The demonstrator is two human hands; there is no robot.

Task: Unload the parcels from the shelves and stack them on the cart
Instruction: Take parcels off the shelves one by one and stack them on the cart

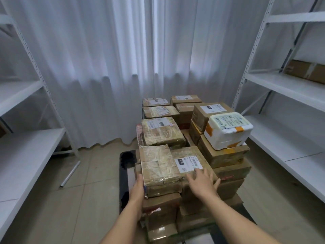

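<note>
A dark flat cart (124, 166) on the floor carries several stacked cardboard parcels. The nearest top parcel (163, 166) is brown, wrapped in clear tape, with a white label. My left hand (138, 191) lies flat against its left side. My right hand (202, 182) rests on its top right edge with fingers spread. A white foam box (228, 129) with orange tape sits on the right stack. One brown parcel (306, 71) lies on the right shelf unit (284, 87).
A white shelf unit (26, 95) stands on the left. White curtains (123, 67) hang behind the cart. A metal tube (70, 173) lies on the tiled floor left of the cart.
</note>
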